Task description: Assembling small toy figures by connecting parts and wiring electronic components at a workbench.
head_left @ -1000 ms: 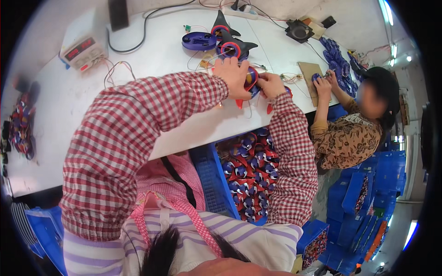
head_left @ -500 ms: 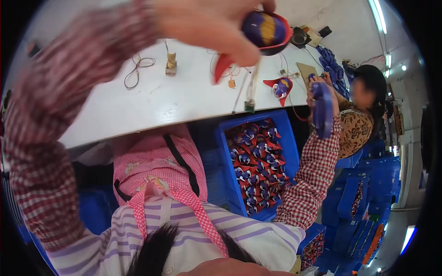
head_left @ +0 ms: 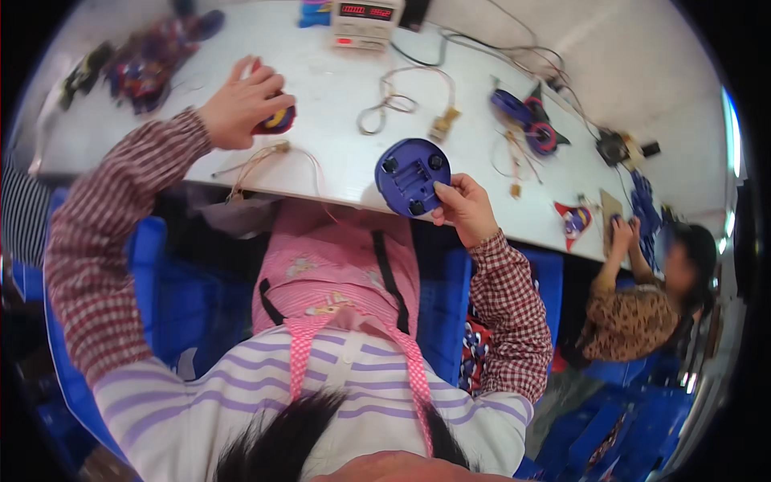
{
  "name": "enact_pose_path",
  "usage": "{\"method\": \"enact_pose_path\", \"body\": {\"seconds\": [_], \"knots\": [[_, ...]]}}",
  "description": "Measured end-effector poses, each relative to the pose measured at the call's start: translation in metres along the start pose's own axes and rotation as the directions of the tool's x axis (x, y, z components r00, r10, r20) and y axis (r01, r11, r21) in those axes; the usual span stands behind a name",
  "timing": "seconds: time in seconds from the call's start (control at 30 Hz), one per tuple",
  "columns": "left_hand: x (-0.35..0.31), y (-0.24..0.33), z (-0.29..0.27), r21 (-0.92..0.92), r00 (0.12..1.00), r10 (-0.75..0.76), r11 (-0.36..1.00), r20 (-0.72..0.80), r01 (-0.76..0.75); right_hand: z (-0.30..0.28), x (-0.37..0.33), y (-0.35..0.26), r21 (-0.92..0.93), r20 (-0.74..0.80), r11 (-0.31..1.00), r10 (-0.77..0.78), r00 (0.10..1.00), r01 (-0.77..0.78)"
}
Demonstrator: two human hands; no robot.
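Note:
My left hand (head_left: 247, 106) is over the left part of the white table (head_left: 337, 104), its fingers wrapped round a red and purple toy shell (head_left: 275, 122) with a yellow patch. The hand hides most of that shell. Just below it, thin wires (head_left: 255, 163) with a small tan piece hang by the table's front edge; whether they join the shell I cannot tell. My right hand (head_left: 468, 210) pinches the rim of a round purple base (head_left: 411, 178) between thumb and fingers. The base is tilted up, showing battery slots and small black round parts, right by the front edge.
Behind my hands are a power supply (head_left: 363, 40), a looped cable (head_left: 387, 108) and a purple-black assembly (head_left: 530, 112). A blurred pile of toy parts (head_left: 148, 68) lies far left. At right sits a co-worker (head_left: 638, 321) near another red shell (head_left: 576, 221). Blue bins (head_left: 438, 305) stand below.
The view has turned left. My left hand has gone left and lower with the toy shell; my right hand has brought the purple base from the right side to the table's front middle.

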State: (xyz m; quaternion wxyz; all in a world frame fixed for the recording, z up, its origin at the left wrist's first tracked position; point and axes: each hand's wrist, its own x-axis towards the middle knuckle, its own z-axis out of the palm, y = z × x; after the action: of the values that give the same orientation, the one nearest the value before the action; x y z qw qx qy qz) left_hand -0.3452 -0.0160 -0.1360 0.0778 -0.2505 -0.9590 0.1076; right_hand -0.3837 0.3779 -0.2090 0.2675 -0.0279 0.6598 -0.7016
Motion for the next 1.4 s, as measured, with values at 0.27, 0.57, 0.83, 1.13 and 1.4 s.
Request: {"method": "enact_pose_path", "body": {"seconds": [0.27, 0.57, 0.83, 1.13, 1.4], "knots": [[0.003, -0.052, 0.058, 0.060, 0.986, 0.028, 0.998, 0.164, -0.038, 0.014, 0.071, -0.011, -0.513, 0.131, 0.858, 0.038, 0.991, 0.034], [0.014, -0.038, 0.041, -0.114, 0.999, -0.035, 0.993, 0.041, 0.039, 0.003, 0.103, -0.011, -0.665, 0.023, 0.742, -0.085, 0.996, 0.078], [0.088, 0.067, 0.077, -0.728, 0.955, -0.297, 0.652, 0.014, 0.213, -0.031, 0.121, -0.019, -0.683, -0.195, 0.680, -0.521, 0.831, 0.266], [0.096, 0.096, 0.104, -0.798, 0.909, -0.402, 0.509, 0.112, 0.324, 0.007, 0.078, -0.050, -0.240, 0.025, 0.903, -0.361, 0.932, 0.356], [0.093, 0.101, 0.108, -0.832, 0.904, -0.423, 0.480, 0.059, 0.279, 0.048, 0.061, -0.018, -0.712, 0.308, 0.326, -0.650, 0.695, 0.621]]}}
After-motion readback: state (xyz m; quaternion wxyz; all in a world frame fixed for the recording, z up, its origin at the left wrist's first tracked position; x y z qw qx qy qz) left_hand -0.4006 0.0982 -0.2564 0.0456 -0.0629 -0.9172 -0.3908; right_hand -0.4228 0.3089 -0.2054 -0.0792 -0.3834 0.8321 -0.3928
